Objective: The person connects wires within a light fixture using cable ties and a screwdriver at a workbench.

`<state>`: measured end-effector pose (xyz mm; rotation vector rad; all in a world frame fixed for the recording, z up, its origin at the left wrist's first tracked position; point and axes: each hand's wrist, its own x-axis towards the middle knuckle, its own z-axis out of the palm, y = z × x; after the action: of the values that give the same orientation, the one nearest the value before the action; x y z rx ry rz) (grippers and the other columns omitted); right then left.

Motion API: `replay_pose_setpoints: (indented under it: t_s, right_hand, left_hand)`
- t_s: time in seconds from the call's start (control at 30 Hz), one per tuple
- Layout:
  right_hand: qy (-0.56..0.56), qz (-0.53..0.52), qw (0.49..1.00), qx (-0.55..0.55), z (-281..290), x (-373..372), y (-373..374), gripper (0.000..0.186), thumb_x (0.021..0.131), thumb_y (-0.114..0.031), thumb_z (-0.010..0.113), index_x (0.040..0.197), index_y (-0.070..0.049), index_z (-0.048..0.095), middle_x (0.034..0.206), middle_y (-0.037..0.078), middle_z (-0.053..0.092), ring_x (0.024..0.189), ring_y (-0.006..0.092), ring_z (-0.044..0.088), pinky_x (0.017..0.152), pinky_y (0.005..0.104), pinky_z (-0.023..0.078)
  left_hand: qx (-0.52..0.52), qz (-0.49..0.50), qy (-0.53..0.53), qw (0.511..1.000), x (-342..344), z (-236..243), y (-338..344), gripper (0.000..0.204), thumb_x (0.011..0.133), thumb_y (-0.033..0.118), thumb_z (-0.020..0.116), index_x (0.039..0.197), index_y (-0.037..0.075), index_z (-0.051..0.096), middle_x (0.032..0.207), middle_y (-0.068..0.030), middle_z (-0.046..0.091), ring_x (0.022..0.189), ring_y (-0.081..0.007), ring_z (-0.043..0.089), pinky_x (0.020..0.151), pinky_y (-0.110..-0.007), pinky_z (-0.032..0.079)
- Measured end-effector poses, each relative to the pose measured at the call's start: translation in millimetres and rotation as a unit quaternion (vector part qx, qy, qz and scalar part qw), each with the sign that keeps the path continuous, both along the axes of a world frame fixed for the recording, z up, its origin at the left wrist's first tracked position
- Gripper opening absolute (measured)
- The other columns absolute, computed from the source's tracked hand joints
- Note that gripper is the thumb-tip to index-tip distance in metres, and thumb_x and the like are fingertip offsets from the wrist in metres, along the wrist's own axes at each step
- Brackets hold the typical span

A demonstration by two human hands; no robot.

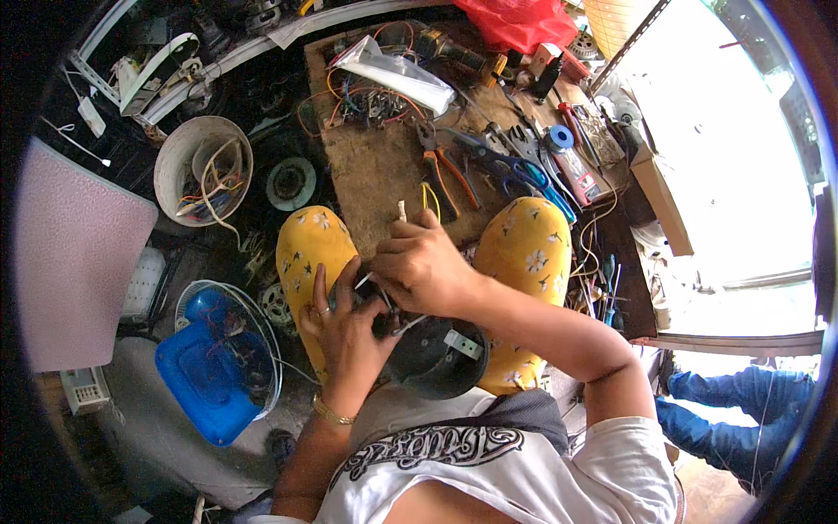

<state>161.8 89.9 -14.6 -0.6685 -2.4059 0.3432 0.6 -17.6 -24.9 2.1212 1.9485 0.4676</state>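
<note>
In my lap rests a round black bowl-like housing (429,362) with a pale label plate on it. My left hand (347,316), wearing a ring and a bracelet, curls its fingers around a small dark part at the housing's upper left edge. A light strip shows between those fingers; the part's kind is hard to make out. Just above and to the right, my right hand (423,269) is closed, with a thin pale-tipped stick-like thing (402,210) poking out past its knuckles. What its fingertips touch is hidden behind the hand.
Ahead, a wooden board carries orange-handled pliers (448,175), blue-handled scissors (528,177), a blue tape roll (559,138) and a drill (449,48). To the left stand a bucket of wires (166,179) and a basket holding a blue tray (205,384). Another person's jeans (742,419) show at right.
</note>
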Motion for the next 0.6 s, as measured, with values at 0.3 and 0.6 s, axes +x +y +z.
replay_pose_setpoints:
  t_s: [0.3, 0.6]
  right_hand:
    - [-0.304, -0.323, 0.895, -0.035, -16, 153, 111, 0.038, 0.083, -0.012, 0.07, 0.117, -0.002, 0.057, 0.103, 0.022, 0.068, 0.103, 0.0387, 0.065, 0.089, 0.0468, 0.052]
    - [-0.458, -0.316, 0.825, -0.098, -26, 134, 124, 0.029, 0.088, -0.016, 0.061, 0.116, -0.007, 0.065, 0.104, 0.017, 0.073, 0.099, 0.0365, 0.071, 0.081, 0.0474, 0.058]
  left_hand:
    - [0.037, -0.042, -0.136, 0.989, -29, 3, 25, 0.01, 0.08, 0.029, 0.078, 0.087, 0.021, 0.079, 0.146, -0.0062, 0.049, 0.14, -0.0359, 0.035, 0.111, -0.059, 0.023]
    - [0.051, -0.035, -0.084, 0.995, -24, 18, 39, 0.017, 0.077, 0.028, 0.081, 0.087, 0.015, 0.076, 0.135, -0.0055, 0.056, 0.128, -0.0338, 0.046, 0.104, -0.055, 0.033]
